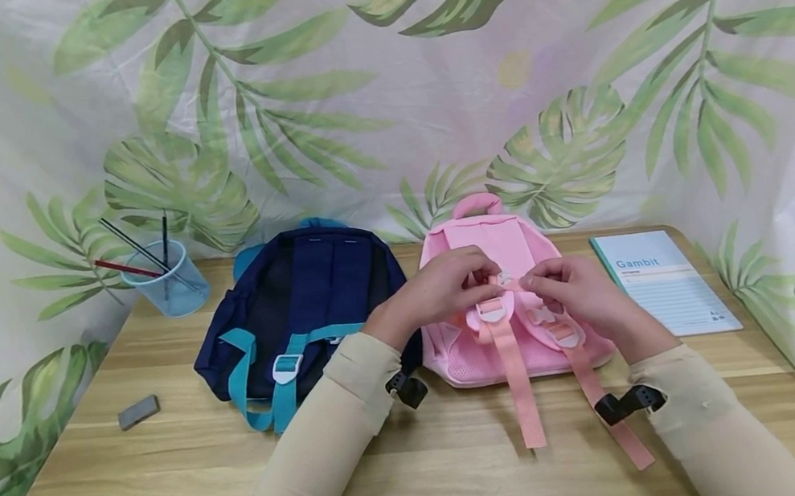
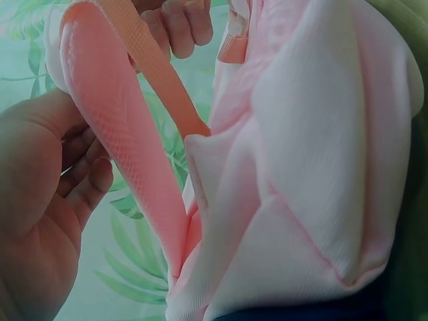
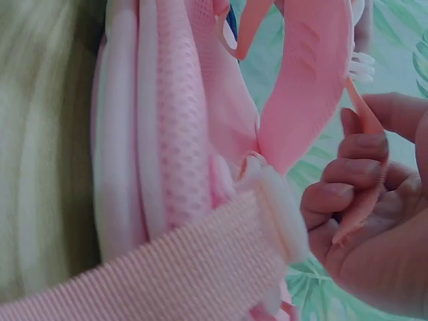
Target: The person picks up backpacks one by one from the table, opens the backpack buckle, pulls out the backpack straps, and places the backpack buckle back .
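A pink backpack [image 1: 491, 238] lies back side up on the table, its padded shoulder straps lifted toward the hands. My left hand [image 1: 455, 282] holds the edge of the left shoulder strap [image 2: 110, 107] close to a white buckle [image 1: 505, 279]. Opposite it, my right hand [image 1: 577, 294] grips a short peach webbing strap [image 3: 374, 180]; its fingers curl round the loose end in the right wrist view. White buckle prongs [image 3: 361, 67] show just above that webbing. Two long peach strap tails [image 1: 519, 389] hang toward the front, below white adjusters [image 1: 491, 310].
Left of the pink backpack lies a navy backpack [image 1: 364, 276] with teal straps. A blue mesh cup [image 1: 179, 283] with pens stands at the back left, a grey eraser [image 1: 138, 412] in front of it. A Gambit notebook [image 1: 671, 292] lies at the right.
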{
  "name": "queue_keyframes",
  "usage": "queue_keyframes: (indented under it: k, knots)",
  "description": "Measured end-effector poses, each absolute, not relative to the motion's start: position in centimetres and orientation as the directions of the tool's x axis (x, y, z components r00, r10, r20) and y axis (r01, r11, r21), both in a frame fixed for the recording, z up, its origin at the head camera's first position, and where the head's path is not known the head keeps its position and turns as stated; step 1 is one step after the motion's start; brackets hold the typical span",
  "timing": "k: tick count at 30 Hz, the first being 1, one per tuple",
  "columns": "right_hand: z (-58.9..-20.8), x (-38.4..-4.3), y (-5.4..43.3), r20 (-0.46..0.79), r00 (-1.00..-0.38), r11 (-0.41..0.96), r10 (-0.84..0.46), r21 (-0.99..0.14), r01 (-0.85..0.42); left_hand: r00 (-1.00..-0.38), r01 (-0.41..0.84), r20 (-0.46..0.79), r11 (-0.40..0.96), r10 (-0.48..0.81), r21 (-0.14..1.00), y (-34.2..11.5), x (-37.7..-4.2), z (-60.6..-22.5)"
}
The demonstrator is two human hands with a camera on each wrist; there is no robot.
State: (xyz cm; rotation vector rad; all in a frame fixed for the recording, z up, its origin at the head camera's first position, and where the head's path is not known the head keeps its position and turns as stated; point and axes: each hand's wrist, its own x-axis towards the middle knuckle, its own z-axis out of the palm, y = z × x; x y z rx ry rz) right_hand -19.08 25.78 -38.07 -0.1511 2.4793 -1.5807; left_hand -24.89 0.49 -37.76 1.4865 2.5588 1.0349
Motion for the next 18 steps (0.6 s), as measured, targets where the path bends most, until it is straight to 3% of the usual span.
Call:
queue_keyframes:
  k: [8,18]
  knots:
    - [-38.43,-19.08,25.23,-0.125,-0.975,0.305,-0.186,-0.950,0.064,-0.550,0.771,0.311,0.328,0.775,0.546,0.53,-24.99,-37.85]
    - [-38.23,-19.17,24.91,-0.152,-0.974,0.300,-0.170,-0.949,0.096,-0.550,0.766,0.309,0.321,0.776,0.557,0.51,-24.99,-37.90]
